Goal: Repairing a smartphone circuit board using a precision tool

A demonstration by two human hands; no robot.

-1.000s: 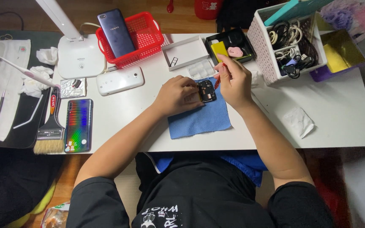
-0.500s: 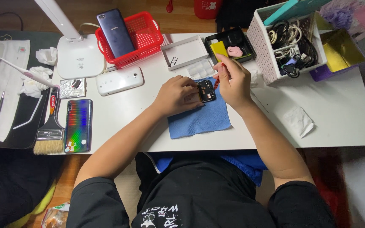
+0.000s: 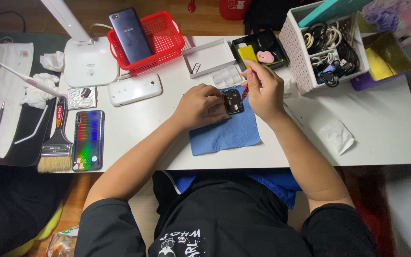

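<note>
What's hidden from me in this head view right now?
- Tip of the thin red tool: covered by the right hand.
- Small black electronic part: left edge under the left hand; details too small.
- White desk lamp: head cut off by the top edge.

A single head-worn camera looks almost straight down from above the seated person, taking in the whole white table (image 3: 386, 123) across the middle of the frame. The left hand (image 3: 198, 105) and right hand (image 3: 262, 90) sit just above centre, at arm's length. The person's dark shirt (image 3: 224, 219) fills the bottom edge; floor shows along the top.
</note>
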